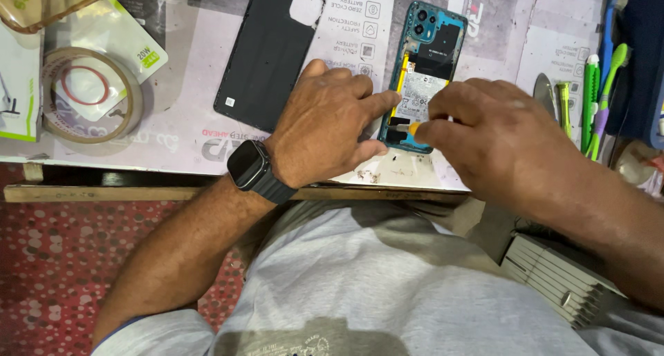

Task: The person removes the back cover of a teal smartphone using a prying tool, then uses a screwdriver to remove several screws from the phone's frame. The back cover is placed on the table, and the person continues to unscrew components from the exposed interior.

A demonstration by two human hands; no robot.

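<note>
A work table [173, 128] covered with a pale printed sheet fills the upper part of the view, its wooden front edge running just above the person's lap. Near the middle of the front edge lies an opened phone [425, 59], back off, teal frame and white battery label showing. Just to its left, a little further back, the black back cover [266, 52] lies flat, inner side up. At the left edge rests a roll of clear tape [47, 114], and along the right edge lie several tools with green handles [593, 93]. The left hand [328, 124], a dark watch [250, 166] on its wrist, presses the phone's lower left side, fingers spread. The right hand [494, 135] pinches a small orange-tipped tool [413, 128] against the phone's lower end.
</note>
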